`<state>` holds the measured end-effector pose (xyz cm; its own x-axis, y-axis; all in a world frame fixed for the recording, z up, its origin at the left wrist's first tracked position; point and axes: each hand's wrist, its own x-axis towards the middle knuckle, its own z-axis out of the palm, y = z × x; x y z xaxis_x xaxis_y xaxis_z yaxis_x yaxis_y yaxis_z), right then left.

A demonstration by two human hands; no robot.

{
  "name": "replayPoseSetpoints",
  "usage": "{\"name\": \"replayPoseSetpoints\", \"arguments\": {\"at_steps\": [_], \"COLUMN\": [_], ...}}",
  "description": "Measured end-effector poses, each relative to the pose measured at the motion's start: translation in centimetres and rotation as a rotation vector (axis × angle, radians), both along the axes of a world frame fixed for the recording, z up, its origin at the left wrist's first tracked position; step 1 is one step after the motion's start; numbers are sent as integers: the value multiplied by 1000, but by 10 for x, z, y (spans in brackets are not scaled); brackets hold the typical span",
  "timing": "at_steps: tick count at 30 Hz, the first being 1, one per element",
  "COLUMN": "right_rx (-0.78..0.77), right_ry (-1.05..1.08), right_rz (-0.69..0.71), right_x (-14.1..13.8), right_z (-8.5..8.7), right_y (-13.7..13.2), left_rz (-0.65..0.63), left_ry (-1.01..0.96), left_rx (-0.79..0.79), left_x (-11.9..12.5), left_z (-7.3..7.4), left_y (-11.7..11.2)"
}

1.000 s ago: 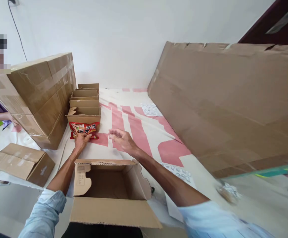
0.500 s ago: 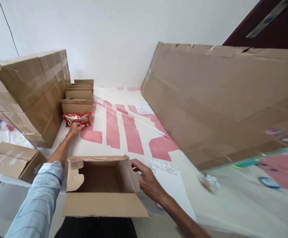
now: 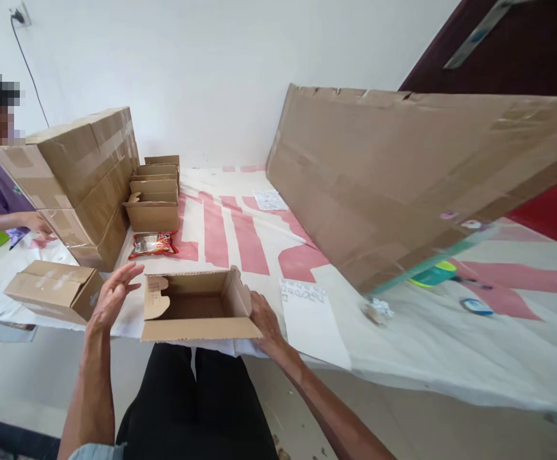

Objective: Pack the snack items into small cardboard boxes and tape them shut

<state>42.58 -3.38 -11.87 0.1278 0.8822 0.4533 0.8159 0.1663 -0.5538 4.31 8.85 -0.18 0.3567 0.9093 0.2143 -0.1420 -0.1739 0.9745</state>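
An open cardboard box (image 3: 202, 329) lies at the table's front edge, its opening toward me and one flap folded down. My right hand (image 3: 265, 321) grips the box's right side, the fingers partly hidden behind its side flap. Just left of the box, my left hand (image 3: 118, 295) is raised with its fingers stretched out and nothing in it. A red snack packet (image 3: 154, 245) rests on the tablecloth beyond the left hand. Right behind the packet stands a row of open cardboard boxes (image 3: 152, 216).
Taped cartons (image 3: 82, 166) are stacked at the left, with a closed small box (image 3: 53, 285) before them. A co-worker's hand (image 3: 38, 223) shows beside the stack. A big cardboard panel (image 3: 403, 172) leans at the right. A marked paper sheet (image 3: 314, 326) and tape roll (image 3: 476, 306) lie on the table.
My left hand has let go of the red packet and come back toward the open box. The packet now lies flat on the cloth. My right hand stays at the box's right side.
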Motion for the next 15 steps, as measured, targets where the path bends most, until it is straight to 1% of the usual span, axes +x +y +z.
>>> {"name": "replayPoseSetpoints", "arguments": {"at_steps": [2,3,5,7,9,10,11,13,15], "right_rx": [63,85,105,105,106,111,117,130,141], "right_ry": [-47,-66,-99,-128,-155,-165,-171,-176,-176], "right_rz": [-30,-43,-55,-64,-70,-74,-79,-90,-101], "right_x": [-3,-4,-6,-7,-8,-9,-10,-11,-12], "right_z": [-11,-15,-19,-21,-21,-21,-21,-22,-24], "right_y": [1,1,2,3,4,4,4,5,4], "left_rz": [-133,-187,-238,-211,-163,-154,-156,-181,-196], "left_ry": [-29,-6,95,232,342,367,367,306,226], "left_rx": [20,32,40,33,27,30,39,59,66], "left_x": [-15,-18,-20,-15,-5,1,8,20,28], "left_z": [-10,-15,-22,-24,-22,-20,-18,-16,-19], "left_y": [-22,-29,-39,-44,-48,-50,-52,-56,-59]}}
